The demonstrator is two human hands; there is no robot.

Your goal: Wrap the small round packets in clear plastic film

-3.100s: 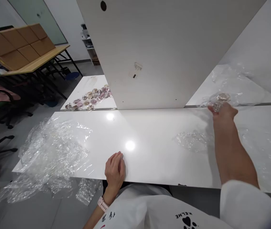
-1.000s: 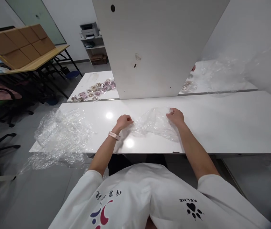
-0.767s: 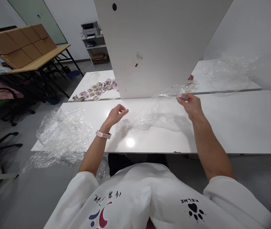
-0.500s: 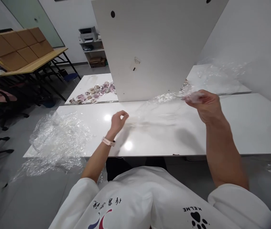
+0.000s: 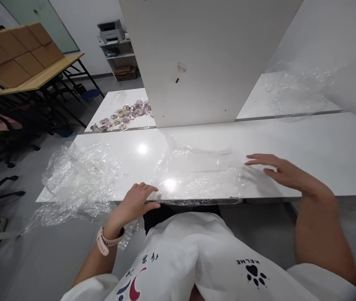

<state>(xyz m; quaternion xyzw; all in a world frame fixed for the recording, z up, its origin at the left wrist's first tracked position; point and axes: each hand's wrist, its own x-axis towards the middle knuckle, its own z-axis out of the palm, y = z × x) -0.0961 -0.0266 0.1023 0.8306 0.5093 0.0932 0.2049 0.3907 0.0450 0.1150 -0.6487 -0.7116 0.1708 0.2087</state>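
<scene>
A clear plastic sheet [image 5: 201, 167] is spread over the middle of the white table [image 5: 290, 138], wrinkled, its near side hanging slightly over the front edge. My left hand [image 5: 138, 200] is at the table's front edge by the sheet's near left corner. Its thumb and fingers are apart and it seems to hold nothing; whether it touches the film I cannot tell. Just right of the sheet hovers my right hand [image 5: 280, 170], open, fingers stretched toward the film and nothing in them. A heap of crumpled clear plastic [image 5: 79, 179] lies to the left, partly drooping off the table.
A tall white panel [image 5: 209, 62] stands behind the table. Left of it, small pink and brown wrapped items [image 5: 124, 116] lie on a further white surface. More loose clear film [image 5: 297, 92] lies at the back right. Cardboard boxes [image 5: 14, 54] stand on a wooden table.
The sheet, held up by my right hand, now lies flat on the table. My right hand has let go and come down nearer. My left hand has moved left and toward me and opened.
</scene>
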